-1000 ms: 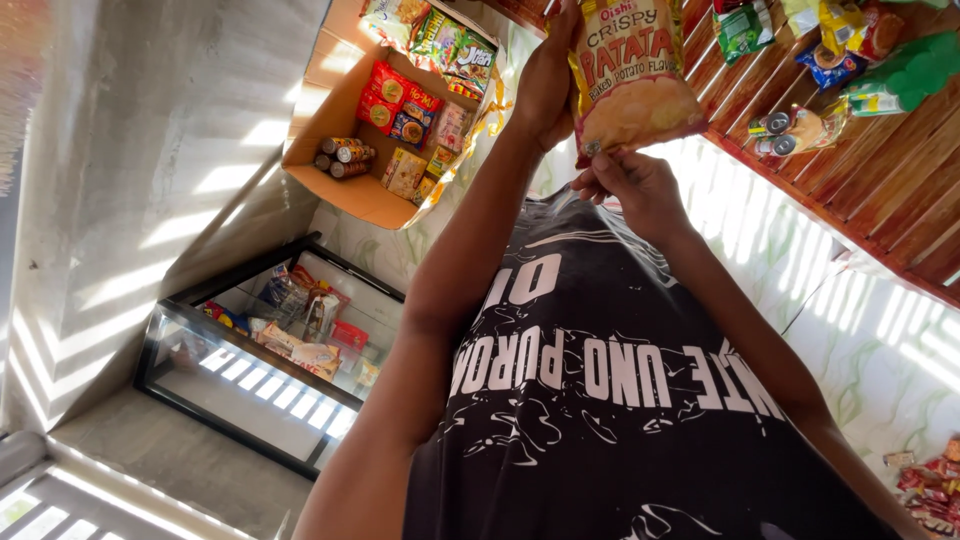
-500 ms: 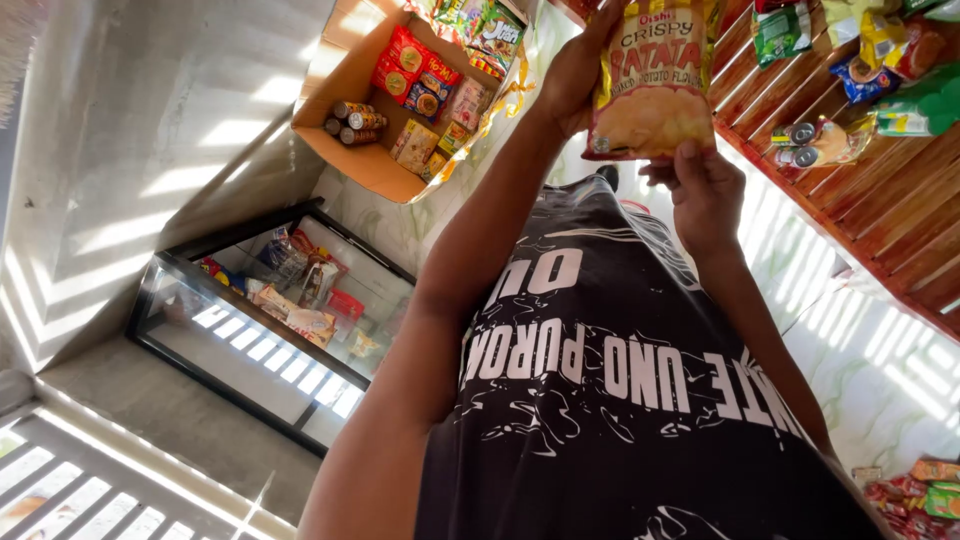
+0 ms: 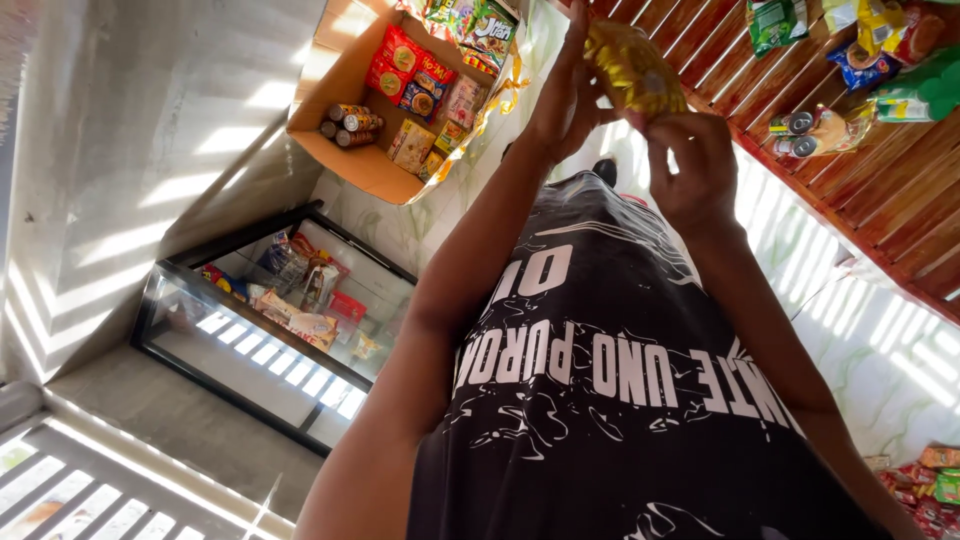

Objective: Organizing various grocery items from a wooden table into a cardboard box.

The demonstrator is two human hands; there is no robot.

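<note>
Black printed tee fills the near view, both arms stretched out w/ hands meeting on a shiny yellow snack bag. Left hand grips its left side, right hand pinches the lower edge. Glass display case sits off left. Further out, cardboard box of snacks, plus wooden shelf w/ packets on the right.
</note>
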